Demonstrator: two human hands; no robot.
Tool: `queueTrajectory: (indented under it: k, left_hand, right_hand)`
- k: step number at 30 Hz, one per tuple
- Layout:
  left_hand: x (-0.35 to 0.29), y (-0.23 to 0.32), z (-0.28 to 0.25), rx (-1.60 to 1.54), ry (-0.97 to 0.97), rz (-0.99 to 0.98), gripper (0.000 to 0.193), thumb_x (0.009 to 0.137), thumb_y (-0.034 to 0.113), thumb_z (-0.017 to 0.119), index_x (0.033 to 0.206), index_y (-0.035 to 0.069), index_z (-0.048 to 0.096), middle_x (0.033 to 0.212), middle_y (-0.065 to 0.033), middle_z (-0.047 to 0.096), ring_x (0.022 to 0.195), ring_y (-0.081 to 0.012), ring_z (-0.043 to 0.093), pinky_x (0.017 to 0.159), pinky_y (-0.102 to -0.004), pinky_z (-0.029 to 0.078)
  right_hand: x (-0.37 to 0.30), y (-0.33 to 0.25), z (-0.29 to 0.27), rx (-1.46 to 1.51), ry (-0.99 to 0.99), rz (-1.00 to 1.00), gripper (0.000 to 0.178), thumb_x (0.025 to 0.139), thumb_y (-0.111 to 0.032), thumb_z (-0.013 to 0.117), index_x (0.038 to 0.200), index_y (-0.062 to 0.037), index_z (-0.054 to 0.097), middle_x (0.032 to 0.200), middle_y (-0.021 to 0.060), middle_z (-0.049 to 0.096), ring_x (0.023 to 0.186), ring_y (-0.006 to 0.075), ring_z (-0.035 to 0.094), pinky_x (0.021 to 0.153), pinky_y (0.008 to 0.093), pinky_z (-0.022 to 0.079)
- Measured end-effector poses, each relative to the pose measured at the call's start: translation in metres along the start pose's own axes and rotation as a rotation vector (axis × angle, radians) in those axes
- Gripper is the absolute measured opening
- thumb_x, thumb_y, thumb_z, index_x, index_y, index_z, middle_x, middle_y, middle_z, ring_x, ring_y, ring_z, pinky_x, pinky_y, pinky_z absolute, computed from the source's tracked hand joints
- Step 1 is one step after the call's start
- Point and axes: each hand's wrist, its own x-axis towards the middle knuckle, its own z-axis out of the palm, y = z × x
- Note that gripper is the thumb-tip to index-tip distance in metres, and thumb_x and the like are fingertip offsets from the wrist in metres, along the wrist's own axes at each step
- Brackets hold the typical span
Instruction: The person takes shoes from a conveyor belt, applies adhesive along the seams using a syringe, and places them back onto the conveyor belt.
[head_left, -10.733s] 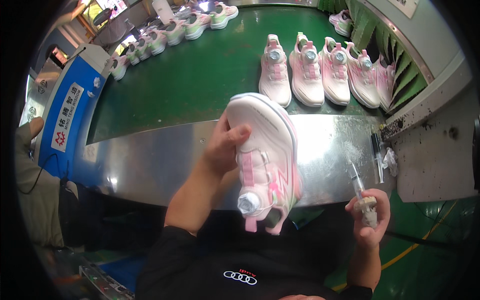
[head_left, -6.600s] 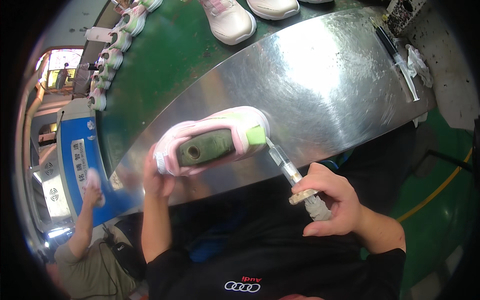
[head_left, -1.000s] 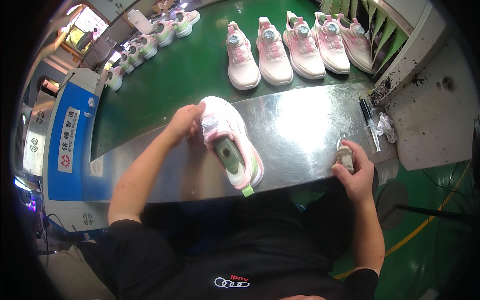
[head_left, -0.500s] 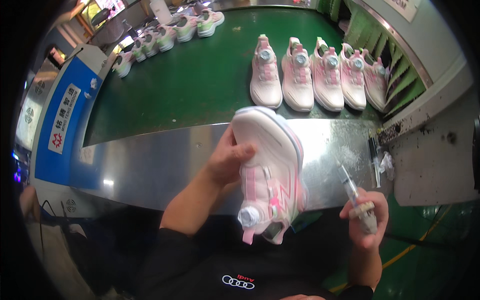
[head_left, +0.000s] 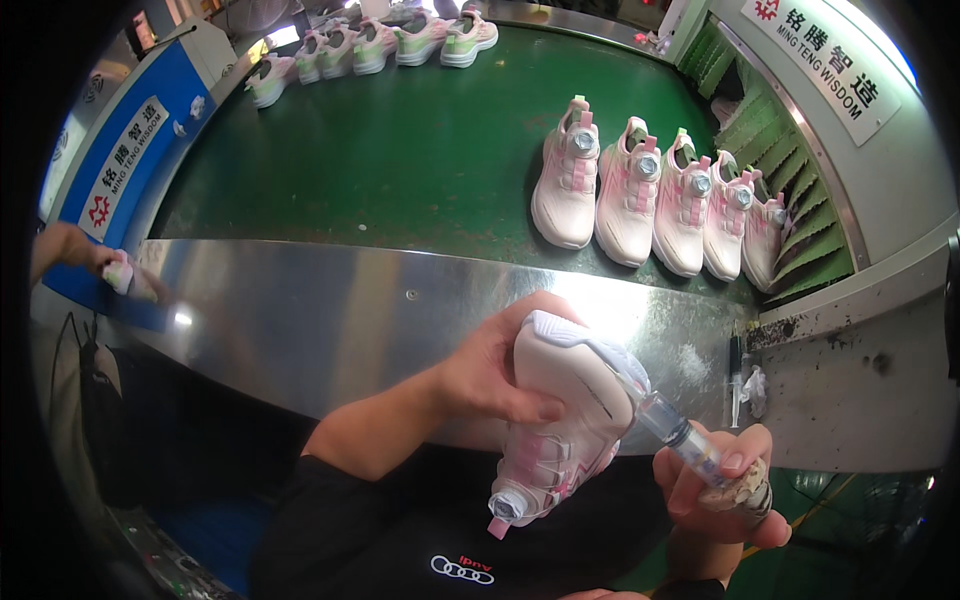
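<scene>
My left hand (head_left: 505,375) grips a pale pink sneaker (head_left: 575,395) around its forefoot, the toe pointing up and the heel hanging toward my body. A round dial (head_left: 508,505) sits on the shoe's tongue. Closed around a clear syringe (head_left: 672,428), my right hand (head_left: 715,490) has its thumb at the plunger end, where a beige wrapping (head_left: 740,490) shows. The syringe slants up to the left, its front end against or just in front of the shoe's white sole edge. Its very tip cannot be made out.
Several pink dial sneakers (head_left: 625,205) stand on the green belt (head_left: 380,150) by a green strip curtain (head_left: 790,170). More shoes (head_left: 375,45) line the far left. A dark syringe (head_left: 736,370) and crumpled tissue (head_left: 755,390) lie on the steel ledge (head_left: 330,310). Another person's hand (head_left: 75,250) holds a shoe (head_left: 130,278).
The sneaker has come down and nearer to me, turning so its sole edge faces right. The syringe has moved left to that edge. Another person's hand with a shoe has appeared at left.
</scene>
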Motion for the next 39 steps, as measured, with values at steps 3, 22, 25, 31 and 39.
queueTrajectory:
  k: [3,22,25,31,39]
  left_hand:
    - [0.0,0.003,0.003,0.026,-0.034,0.021,0.066,0.057,0.006,0.081,0.113,0.003,0.047,0.109,-0.0132,0.055,0.102,-0.0207,0.055,0.087,-0.0353,0.045]
    - [0.0,0.008,0.004,0.058,0.001,0.0,0.066,0.058,0.01,0.082,0.114,0.002,0.048,0.109,-0.0126,0.056,0.102,-0.0195,0.055,0.087,-0.0347,0.045]
    - [0.0,0.007,0.002,0.039,0.007,-0.001,0.066,0.058,0.011,0.082,0.114,0.003,0.048,0.108,-0.0125,0.056,0.102,-0.0198,0.055,0.087,-0.0345,0.045]
    - [-0.001,0.001,-0.004,0.024,0.065,0.001,0.069,0.058,0.013,0.082,0.115,0.003,0.046,0.109,-0.0128,0.055,0.103,-0.0204,0.055,0.088,-0.0343,0.045]
    - [0.004,0.006,-0.008,-0.011,0.18,-0.052,0.072,0.059,0.006,0.078,0.122,0.007,0.042,0.105,-0.0052,0.055,0.098,-0.016,0.054,0.089,-0.0313,0.044]
  right_hand:
    - [0.002,0.0,0.001,0.001,-0.009,-0.006,0.058,0.075,-0.059,0.064,0.101,-0.0106,0.047,0.06,0.0097,0.056,0.05,0.0151,0.04,0.044,0.0252,0.028]
    - [-0.003,-0.003,-0.002,0.113,0.015,0.055,0.066,0.064,-0.049,0.078,0.103,-0.0003,0.058,0.083,0.0171,0.063,0.072,0.0202,0.055,0.064,0.03,0.034]
    - [-0.007,-0.001,-0.008,0.142,0.003,0.041,0.067,0.063,-0.046,0.08,0.103,0.0016,0.058,0.087,0.0179,0.062,0.073,0.0221,0.057,0.064,0.0295,0.036]
    - [-0.019,0.005,-0.016,0.238,0.023,0.036,0.069,0.061,-0.039,0.083,0.107,0.0051,0.056,0.091,0.0198,0.056,0.078,0.0274,0.061,0.068,0.028,0.044]
    - [-0.038,0.019,-0.029,0.247,0.078,0.035,0.066,0.064,-0.036,0.082,0.109,0.0047,0.054,0.09,0.0171,0.054,0.08,0.027,0.062,0.07,0.0281,0.047]
